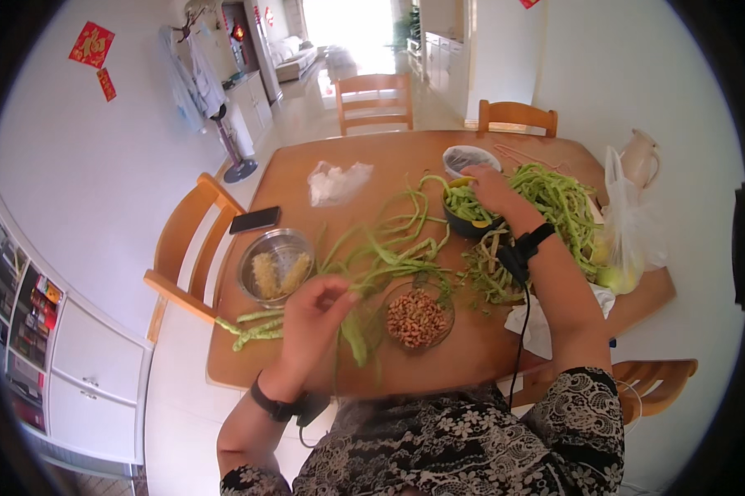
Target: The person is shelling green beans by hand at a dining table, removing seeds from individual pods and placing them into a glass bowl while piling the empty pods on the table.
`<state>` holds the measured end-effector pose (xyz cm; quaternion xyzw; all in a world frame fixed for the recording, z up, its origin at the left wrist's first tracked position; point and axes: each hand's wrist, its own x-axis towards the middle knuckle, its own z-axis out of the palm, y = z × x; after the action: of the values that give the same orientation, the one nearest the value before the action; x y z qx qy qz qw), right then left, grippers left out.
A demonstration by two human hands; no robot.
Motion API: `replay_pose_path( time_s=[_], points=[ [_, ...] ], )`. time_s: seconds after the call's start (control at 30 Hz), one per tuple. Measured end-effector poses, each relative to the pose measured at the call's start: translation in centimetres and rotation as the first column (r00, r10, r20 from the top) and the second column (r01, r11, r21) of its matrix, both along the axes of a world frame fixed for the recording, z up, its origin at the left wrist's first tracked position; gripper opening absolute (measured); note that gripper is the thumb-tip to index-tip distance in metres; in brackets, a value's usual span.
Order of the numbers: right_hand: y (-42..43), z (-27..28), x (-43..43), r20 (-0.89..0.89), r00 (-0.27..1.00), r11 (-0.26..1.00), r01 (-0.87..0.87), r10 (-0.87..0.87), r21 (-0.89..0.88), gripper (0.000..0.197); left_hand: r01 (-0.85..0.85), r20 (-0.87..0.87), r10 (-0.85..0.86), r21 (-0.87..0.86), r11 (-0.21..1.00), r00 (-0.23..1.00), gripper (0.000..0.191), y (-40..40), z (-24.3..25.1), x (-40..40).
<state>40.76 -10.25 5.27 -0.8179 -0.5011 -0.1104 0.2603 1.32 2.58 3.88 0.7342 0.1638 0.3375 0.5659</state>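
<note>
My left hand (318,319) is raised over the near side of the table, its thumb and fingertips pinching several green long beans (372,273); the beans are partly motion-blurred. My right hand (490,187) reaches to a dark bowl (468,228) with yellow at its rim. Short green bean pieces (464,203) fill this bowl. The right fingertips are partly hidden, so whether they hold anything cannot be told. Between my arms stands a clear glass bowl of shelled reddish-brown beans (417,319). Left of it, a perforated metal bowl (276,234) holds two yellowish, rough-textured pieces (265,276).
A large heap of long beans (555,204) lies at right, with withered pods (493,263) nearer. Behind the dark bowl is a white bowl lined with dark plastic (471,152). A phone (255,220), plastic bag (338,181), ceramic pitcher (640,155) and bagged round fruit (620,270) also occupy the table.
</note>
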Motion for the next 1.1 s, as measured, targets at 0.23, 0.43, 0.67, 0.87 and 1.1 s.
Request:
replay_pose_path(
  time_s=[0.23, 0.43, 0.67, 0.87, 1.1],
  points=[
    [-0.2, 2.4, -5.3, 0.047, 0.993, 0.994, -0.106, 0.105, 0.023, 0.020, 0.071, 0.018, -0.070, -0.025, 0.997, 0.997, 0.016, -0.8, 0.6, 0.5],
    [0.4, 4.9, -19.5, -0.293, 0.720, 0.771, -0.627, 0.629, 0.115, 0.019, 0.100, 0.037, -0.099, -0.023, 0.995, 0.994, 0.016, -0.7, 0.5, 0.1],
    [0.9, 2.9, -22.5, -0.584, 0.576, 0.793, -0.570, 0.572, 0.215, 0.018, 0.099, 0.083, -0.101, 0.026, 0.995, 0.991, 0.012, -1.4, 2.0, -0.3],
    [1.3, 2.6, -23.4, -0.872, 0.151, 0.824, -0.435, 0.465, 0.364, 0.018, 0.074, 0.190, -0.084, 0.063, 0.995, 0.978, 0.010, -1.7, 2.1, -0.4],
    [0.9, 1.0, -21.2, -0.809, 0.442, 0.851, -0.509, 0.388, 0.131, 0.012, -0.094, 0.409, 0.098, -0.031, 0.995, 0.907, 0.011, -0.9, 1.2, -0.4]
  ],
)
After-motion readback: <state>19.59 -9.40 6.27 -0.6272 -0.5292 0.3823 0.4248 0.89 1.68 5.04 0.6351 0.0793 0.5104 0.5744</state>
